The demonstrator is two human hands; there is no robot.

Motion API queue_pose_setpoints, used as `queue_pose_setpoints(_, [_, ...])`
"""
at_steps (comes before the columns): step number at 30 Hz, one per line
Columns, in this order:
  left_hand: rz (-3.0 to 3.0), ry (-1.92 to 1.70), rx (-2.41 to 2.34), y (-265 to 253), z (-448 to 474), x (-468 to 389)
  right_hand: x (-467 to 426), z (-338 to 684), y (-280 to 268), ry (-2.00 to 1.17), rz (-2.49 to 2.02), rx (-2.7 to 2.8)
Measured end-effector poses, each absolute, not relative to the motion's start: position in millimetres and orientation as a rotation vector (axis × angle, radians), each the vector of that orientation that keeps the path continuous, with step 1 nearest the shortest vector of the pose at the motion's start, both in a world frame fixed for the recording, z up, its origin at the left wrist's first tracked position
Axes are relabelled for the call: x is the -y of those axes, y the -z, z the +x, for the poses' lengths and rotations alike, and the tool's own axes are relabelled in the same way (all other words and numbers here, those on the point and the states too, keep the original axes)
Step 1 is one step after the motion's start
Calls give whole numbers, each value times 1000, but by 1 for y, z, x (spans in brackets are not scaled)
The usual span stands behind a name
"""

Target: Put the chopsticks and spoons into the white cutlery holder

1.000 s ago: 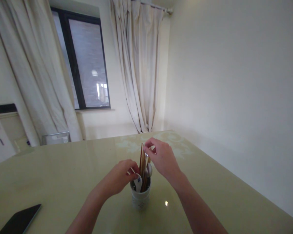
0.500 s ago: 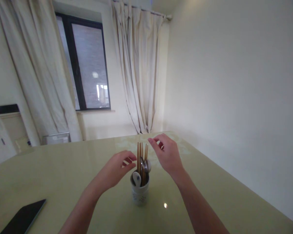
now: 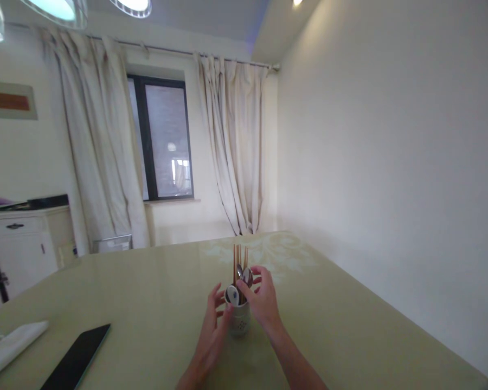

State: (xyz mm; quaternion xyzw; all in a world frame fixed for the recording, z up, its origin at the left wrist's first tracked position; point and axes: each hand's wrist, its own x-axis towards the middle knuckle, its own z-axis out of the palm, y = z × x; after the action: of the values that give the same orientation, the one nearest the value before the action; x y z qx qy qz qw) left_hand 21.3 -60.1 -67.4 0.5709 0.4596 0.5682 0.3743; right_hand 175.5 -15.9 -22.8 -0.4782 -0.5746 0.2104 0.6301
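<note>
A pale cutlery cup [image 3: 239, 324] with small holes in its wall stands on the table before me. Wooden chopsticks [image 3: 235, 260], a white ceramic spoon [image 3: 233, 295] and metal spoons [image 3: 248, 277] rise from it. My left hand [image 3: 214, 320] curls against the cup's left side, thumb in front and fingers toward the back. On the right, my right hand [image 3: 264, 298] has its thumb and fingers about the bowl of a metal spoon, which still stands in the cup. Its exact contact is hard to make out.
On the green table [image 3: 154, 292] at left lie a flat black tablet-like object [image 3: 79, 355] and a white object [image 3: 14, 346]. A wall [image 3: 390, 189] runs along the right edge. A white cabinet [image 3: 20, 249] and curtains [image 3: 101, 162] stand behind.
Both hands have moved in to the cup: the left down to its side, the right down and inward to the metal spoons. The view has tilted upward, showing lamps above.
</note>
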Motion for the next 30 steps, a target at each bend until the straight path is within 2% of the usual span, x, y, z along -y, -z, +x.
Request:
queue_pose_setpoints(8, [1619,-1359,-1085,76,25,55,20,172,39,-392,-1052,1393])
queue_pose_setpoints(14, [1596,-1376,-1120,78,24,56,14,180,49,-449,-999,1365])
queue_pose_setpoints(30, [1611,-1376,-1235,88,16,50,20,187,63,-865,-814,1423])
